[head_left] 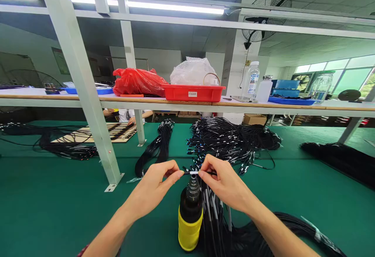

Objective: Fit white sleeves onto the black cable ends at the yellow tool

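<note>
Between my two hands a thin black cable with a white sleeve [193, 172] is stretched level. My left hand [159, 184] pinches its left end between thumb and forefinger. The right side is pinched the same way by my right hand [224, 182]. Just under the sleeve points the metal nozzle of a yellow and black heat gun [190, 225], standing upright on the green bench. A bundle of black cables with grey sleeves [215, 210] lies right beside the heat gun, partly behind my right hand and forearm.
A big pile of black cables [228, 136] with white tips lies beyond my hands. A looped cable bundle [158, 143] is left of it. A white post [96, 132] rises at left. The shelf carries a red tray [193, 93]. Across the bench, a person's hand [131, 120] shows.
</note>
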### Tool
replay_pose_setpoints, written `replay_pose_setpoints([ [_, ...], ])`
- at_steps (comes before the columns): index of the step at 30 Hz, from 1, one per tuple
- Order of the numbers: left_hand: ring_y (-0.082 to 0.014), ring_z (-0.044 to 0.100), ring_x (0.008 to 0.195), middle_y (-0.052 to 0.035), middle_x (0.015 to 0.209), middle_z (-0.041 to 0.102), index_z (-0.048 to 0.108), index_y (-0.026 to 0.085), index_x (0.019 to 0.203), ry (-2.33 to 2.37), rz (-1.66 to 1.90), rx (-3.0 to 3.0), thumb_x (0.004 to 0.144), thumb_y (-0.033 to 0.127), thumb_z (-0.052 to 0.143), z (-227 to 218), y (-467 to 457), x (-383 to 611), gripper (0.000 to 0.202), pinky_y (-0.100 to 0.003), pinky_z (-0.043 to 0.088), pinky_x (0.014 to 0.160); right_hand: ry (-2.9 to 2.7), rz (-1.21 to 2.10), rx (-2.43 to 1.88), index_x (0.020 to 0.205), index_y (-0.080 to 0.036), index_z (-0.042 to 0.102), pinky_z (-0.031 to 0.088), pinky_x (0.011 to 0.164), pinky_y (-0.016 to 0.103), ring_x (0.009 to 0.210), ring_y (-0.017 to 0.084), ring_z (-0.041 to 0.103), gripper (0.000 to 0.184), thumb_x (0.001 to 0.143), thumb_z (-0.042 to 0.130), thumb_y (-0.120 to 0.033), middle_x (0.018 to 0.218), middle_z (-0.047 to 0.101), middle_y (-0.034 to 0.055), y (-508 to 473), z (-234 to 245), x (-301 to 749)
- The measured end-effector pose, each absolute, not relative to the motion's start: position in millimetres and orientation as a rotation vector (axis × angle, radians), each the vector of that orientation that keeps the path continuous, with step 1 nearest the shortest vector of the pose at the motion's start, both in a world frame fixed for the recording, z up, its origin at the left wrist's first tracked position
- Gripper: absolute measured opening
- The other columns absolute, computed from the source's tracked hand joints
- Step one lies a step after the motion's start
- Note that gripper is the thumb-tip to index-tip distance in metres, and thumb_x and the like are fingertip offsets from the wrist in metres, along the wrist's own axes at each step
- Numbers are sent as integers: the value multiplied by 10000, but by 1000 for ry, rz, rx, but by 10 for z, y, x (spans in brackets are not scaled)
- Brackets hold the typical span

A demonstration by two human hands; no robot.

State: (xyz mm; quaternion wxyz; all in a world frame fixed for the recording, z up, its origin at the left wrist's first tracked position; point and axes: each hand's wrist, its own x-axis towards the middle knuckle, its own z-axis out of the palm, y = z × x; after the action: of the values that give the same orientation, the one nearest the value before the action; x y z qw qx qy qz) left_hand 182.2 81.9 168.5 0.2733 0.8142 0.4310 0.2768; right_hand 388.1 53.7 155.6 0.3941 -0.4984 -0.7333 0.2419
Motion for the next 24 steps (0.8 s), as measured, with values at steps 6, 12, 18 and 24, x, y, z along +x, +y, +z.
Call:
replay_pose_setpoints([
  [6, -137, 408, 658, 45, 687, 477, 505, 205, 713, 1136, 776, 2166, 894, 438, 479, 1713, 825, 1835, 297, -244, 317, 581, -1887, 573, -1310, 775, -191, 563, 351, 535, 215, 609, 113, 476, 140, 878, 506, -266, 677, 569, -23, 530, 1576, 3923],
  [12, -138, 429, 656, 43, 695, 495, 517, 208, 731, 1170, 729, 2160, 907, 488, 444, 1711, 794, 1827, 338, -242, 318, 566, -1971, 541, -1314, 723, -193, 643, 302, 532, 228, 578, 108, 440, 241, 897, 505, -286, 637, 591, -29, 518, 1647, 3999],
  [18, -147, 502, 647, 29, 647, 545, 562, 196, 690, 1164, 679, 2212, 957, 489, 304, 1678, 821, 1833, 472, -255, 350, 609, -1972, 524, -1300, 733, -195, 649, 299, 540, 225, 581, 103, 438, 214, 890, 522, -266, 641, 589, -38, 504, 1655, 3997],
  [24, -142, 437, 655, 37, 680, 512, 535, 200, 721, 1154, 700, 2163, 928, 467, 399, 1687, 830, 1849, 365, -248, 326, 584, -1951, 564, -1305, 750, -196, 660, 324, 547, 225, 597, 108, 473, 193, 878, 530, -260, 672, 627, -27, 540, 1619, 3993],
])
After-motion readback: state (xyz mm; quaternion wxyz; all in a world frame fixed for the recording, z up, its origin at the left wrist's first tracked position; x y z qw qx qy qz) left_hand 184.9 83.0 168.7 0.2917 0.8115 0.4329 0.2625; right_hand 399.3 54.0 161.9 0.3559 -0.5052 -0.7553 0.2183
